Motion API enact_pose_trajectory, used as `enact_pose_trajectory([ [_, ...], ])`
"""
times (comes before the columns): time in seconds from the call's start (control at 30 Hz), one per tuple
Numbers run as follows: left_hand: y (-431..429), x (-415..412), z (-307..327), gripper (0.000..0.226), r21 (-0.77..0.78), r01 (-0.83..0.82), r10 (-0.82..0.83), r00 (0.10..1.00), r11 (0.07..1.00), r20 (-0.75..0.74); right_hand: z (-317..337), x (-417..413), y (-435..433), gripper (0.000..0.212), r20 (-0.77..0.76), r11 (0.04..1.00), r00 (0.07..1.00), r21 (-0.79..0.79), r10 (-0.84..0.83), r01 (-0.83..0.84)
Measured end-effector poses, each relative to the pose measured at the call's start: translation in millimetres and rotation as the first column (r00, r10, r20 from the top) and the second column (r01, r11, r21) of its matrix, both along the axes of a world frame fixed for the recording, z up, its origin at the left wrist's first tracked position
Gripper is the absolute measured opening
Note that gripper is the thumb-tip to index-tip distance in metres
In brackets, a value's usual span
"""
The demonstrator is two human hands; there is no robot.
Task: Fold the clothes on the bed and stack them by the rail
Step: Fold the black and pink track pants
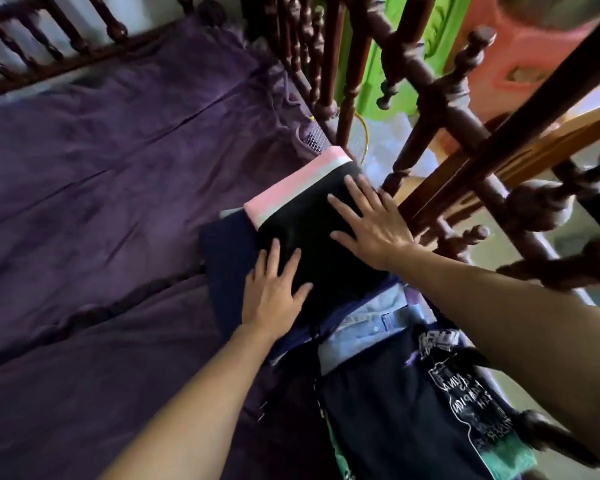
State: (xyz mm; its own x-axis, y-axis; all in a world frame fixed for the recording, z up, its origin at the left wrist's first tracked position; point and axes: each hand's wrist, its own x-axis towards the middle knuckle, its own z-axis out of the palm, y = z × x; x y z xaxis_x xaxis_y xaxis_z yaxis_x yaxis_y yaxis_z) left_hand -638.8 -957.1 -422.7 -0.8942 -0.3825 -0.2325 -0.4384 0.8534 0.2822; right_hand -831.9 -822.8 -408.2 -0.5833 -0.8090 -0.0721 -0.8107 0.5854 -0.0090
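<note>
Beside the carved wooden rail [426, 95], on the purple bedsheet [118, 174], the person's left hand [274, 289] and right hand [374, 226] lie flat with straight, spread fingers on a folded black garment [312, 244] that tops a stack over a pink folded piece [291, 183] and a navy one [229, 271]. The step looks like pressing the newest fold onto the pile. A second pile topped by a printed dark T-shirt [413, 403] sits nearer; next, both hands would need to lift off without dragging the cloth.
</note>
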Motion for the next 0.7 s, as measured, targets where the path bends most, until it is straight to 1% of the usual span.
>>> enact_pose_trajectory([
  [0.07,-1,5,-20,0.066,0.0,0.012,-0.012,0.997,1.0,0.073,-21,-1,-8,0.069,0.021,1.0,1.0,0.009,-0.007,0.007],
  [0.17,-2,10,-42,0.067,-0.027,0.03,-0.026,0.993,0.999,0.113,-54,2,-13,0.074,0.098,0.996,0.994,0.075,-0.055,0.047],
  [0.23,-2,12,-47,0.068,-0.016,0.047,-0.044,0.99,0.999,0.137,-65,5,-11,0.075,0.113,0.99,0.991,0.122,-0.078,0.064],
  [0.37,-1,26,-29,0.067,0.019,0.055,-0.057,0.987,0.998,0.149,-50,5,-15,0.075,0.18,0.972,0.977,0.225,-0.113,0.071],
  [0.47,2,58,-3,0.055,0.025,-0.01,0.006,0.988,1.0,0.156,-22,17,-18,0.07,0.176,0.944,0.966,0.304,-0.188,0.128],
  [0.53,7,90,14,0.045,0.046,-0.065,0.056,0.982,0.997,0.178,-1,43,-18,0.06,0.128,0.958,0.972,0.239,-0.195,0.161],
  [0.57,11,110,22,0.041,0.079,-0.103,0.087,0.979,0.991,0.182,8,63,-18,0.054,0.106,0.972,0.981,0.187,-0.166,0.144],
  [0.63,19,149,38,0.033,0.166,-0.198,0.167,0.969,0.966,0.18,25,109,-19,0.043,0.085,0.991,0.994,0.118,-0.074,0.063],
  [0.7,24,193,51,0.027,0.196,-0.25,0.217,0.96,0.948,0.176,39,164,-24,0.034,0.111,0.995,0.994,0.102,-0.008,-0.003],
])
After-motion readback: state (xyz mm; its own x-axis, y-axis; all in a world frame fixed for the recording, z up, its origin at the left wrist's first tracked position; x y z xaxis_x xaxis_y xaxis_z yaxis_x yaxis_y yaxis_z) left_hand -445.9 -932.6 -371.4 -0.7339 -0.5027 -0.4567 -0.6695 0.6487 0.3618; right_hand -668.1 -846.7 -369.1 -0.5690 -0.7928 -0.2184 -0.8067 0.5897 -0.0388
